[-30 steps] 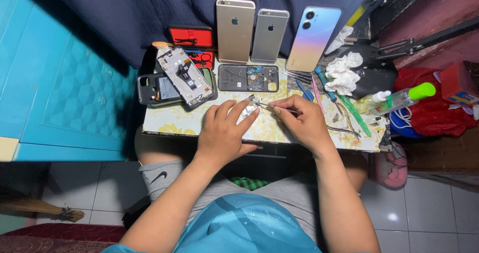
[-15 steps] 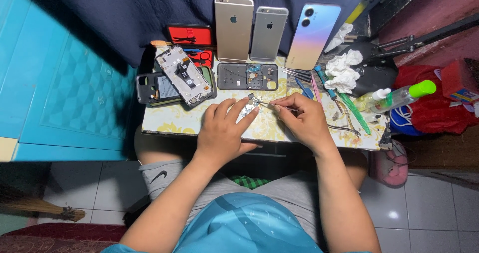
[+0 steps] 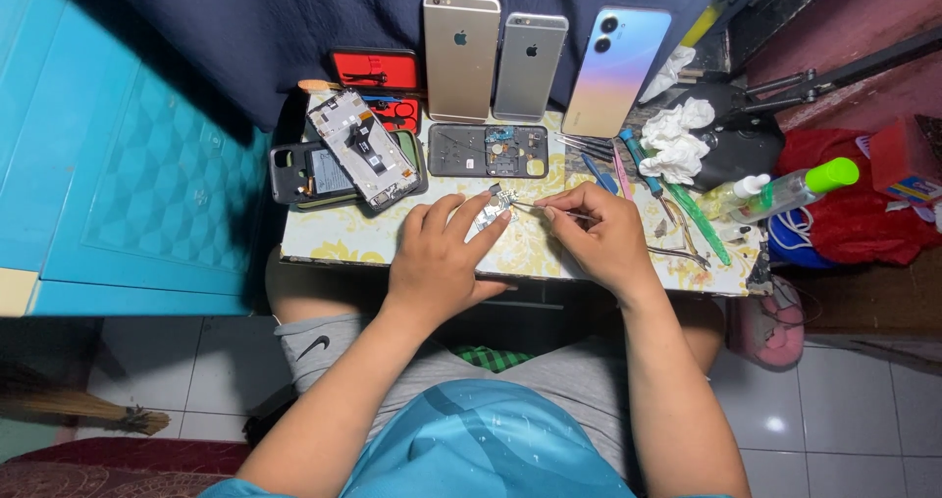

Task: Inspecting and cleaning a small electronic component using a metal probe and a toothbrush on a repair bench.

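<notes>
From my seat, the small silver circuit part (image 3: 494, 209) is the hardest thing to read: it is tiny, and my left hand's fingers (image 3: 469, 225) cover much of it, so I cannot make out its shape or what sits on it. The tip of the thin metal tweezers (image 3: 549, 209) is too fine to see clearly where it meets the part, and most of their length is lost inside my right hand (image 3: 603, 238). The near edge of the small table with the yellow floral cover (image 3: 343, 233) hides my knees, and the table's right end is cluttered with tools I cannot tell apart.

My left hand (image 3: 439, 262) lies palm down, fingers stretched forward and slightly spread, their tips pressing on the circuit part, the thumb stuck out to the side at the table's edge. My right hand is curled, thumb and forefinger pinching the tweezers, which point left toward the part. The part lies on the table between the two hands, under the left fingertips and just left of the right hand's knuckles.

Just behind it lies an opened dark phone body (image 3: 488, 151); three phones stand face-away against the dark blue cloth (image 3: 245, 27): a gold phone (image 3: 460, 56), a grey phone (image 3: 530, 66) and a pale iridescent phone (image 3: 615, 71).
</notes>
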